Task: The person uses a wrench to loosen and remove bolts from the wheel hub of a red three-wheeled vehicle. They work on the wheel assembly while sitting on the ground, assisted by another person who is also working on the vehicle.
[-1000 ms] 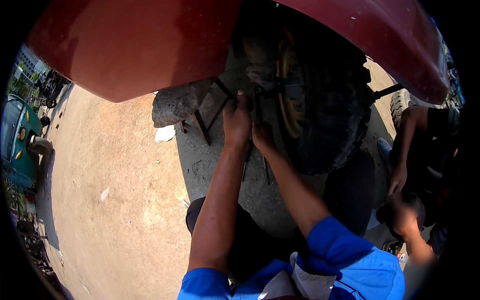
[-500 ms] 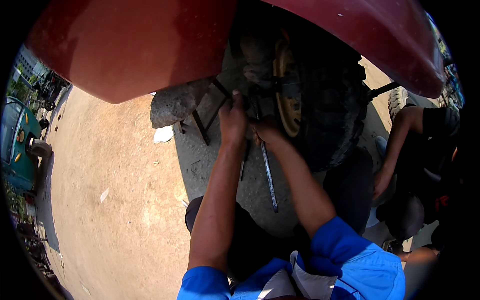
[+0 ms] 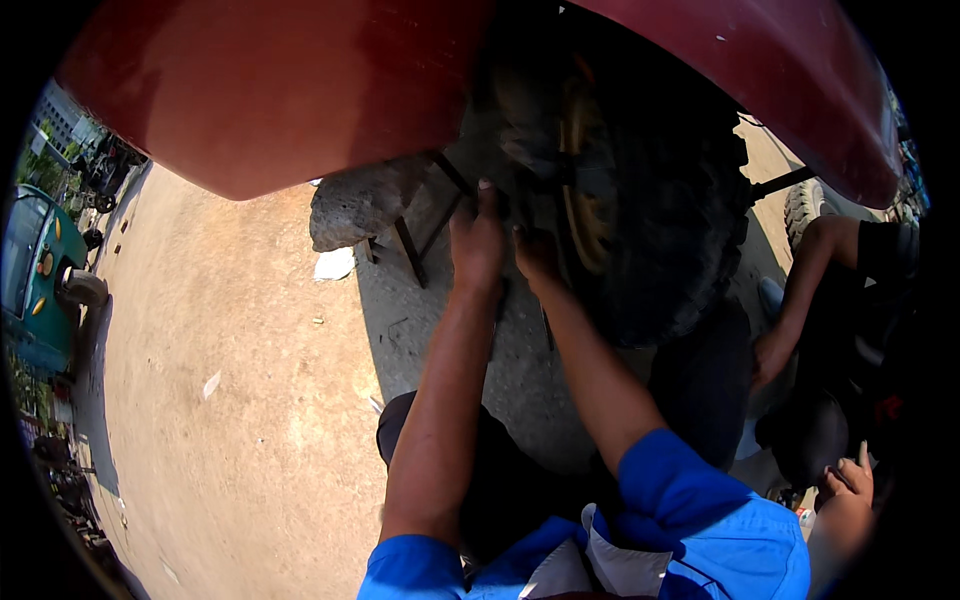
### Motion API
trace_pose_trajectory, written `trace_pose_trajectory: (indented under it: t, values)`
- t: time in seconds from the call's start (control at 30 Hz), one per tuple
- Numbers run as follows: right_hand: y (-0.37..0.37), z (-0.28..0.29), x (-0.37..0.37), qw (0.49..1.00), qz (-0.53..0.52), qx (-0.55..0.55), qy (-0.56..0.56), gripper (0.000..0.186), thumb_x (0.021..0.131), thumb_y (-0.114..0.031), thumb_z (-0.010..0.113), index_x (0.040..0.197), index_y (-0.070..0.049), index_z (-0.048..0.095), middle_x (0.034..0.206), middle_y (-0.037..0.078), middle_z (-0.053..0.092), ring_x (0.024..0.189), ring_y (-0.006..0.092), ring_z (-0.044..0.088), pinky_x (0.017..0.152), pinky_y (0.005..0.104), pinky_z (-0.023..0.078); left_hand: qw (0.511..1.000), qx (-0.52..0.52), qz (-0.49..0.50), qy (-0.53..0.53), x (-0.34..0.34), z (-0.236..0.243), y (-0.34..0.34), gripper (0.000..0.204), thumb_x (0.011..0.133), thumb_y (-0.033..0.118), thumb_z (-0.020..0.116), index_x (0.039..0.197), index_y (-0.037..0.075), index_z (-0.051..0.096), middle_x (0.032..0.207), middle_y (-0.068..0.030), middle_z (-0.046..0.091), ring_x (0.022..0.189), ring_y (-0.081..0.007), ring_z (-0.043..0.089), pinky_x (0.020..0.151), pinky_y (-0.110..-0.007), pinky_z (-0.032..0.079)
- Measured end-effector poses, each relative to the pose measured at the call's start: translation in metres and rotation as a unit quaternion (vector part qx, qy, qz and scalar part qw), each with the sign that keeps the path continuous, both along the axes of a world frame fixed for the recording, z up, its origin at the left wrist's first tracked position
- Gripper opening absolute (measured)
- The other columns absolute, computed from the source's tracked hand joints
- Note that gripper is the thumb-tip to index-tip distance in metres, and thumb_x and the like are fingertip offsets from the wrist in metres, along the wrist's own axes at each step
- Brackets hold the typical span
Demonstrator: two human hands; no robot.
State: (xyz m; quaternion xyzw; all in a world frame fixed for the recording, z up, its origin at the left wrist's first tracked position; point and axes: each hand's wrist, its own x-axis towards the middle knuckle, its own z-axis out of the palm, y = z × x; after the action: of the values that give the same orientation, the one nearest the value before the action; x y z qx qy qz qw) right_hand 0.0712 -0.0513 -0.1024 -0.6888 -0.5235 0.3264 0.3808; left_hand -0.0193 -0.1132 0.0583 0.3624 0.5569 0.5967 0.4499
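Under a red vehicle body, my left hand (image 3: 478,240) reaches into deep shade with its thumb up. Its fingers are closed, and what they grip is hidden. Close by on the right, my right hand (image 3: 538,256) is closed around a long, thin metal rod (image 3: 548,332); only a short piece of the rod shows beside my forearm. Just right of both hands stands a wheel with a yellow rim (image 3: 582,215) and a thick, knobbly black tyre (image 3: 670,240). The parts beyond my fingertips are too dark to make out.
Red body panels (image 3: 270,90) hang overhead. A rough stone block (image 3: 365,205) rests on a metal stand (image 3: 408,252) at the left. At the right, a person in dark clothes crouches, an arm (image 3: 805,290) reaching down. A green vehicle (image 3: 45,270) stands far left.
My right hand has shifted slightly; the rod's lower end, plain before, is now mostly out of sight along my forearm. The other person's hand has risen at lower right.
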Motion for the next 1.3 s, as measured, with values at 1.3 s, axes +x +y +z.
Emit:
trace_pose_trajectory:
  t: [1.3]
  values:
    - [-0.006,-0.001,-0.003,0.999,0.015,0.025,-0.016,0.047,0.096,-0.042,0.052,0.103,0.003,0.065,0.091,0.023,0.066,0.094,0.0415,0.063,0.08,0.0487,0.048,1.0,-0.002,-0.006,-0.013,-0.001,0.006,-0.004,0.047,0.099,0.043,0.049,0.105,-0.001,0.063,0.101,-0.01,0.066,0.095,-0.0197,0.059,0.082,-0.037,0.045]
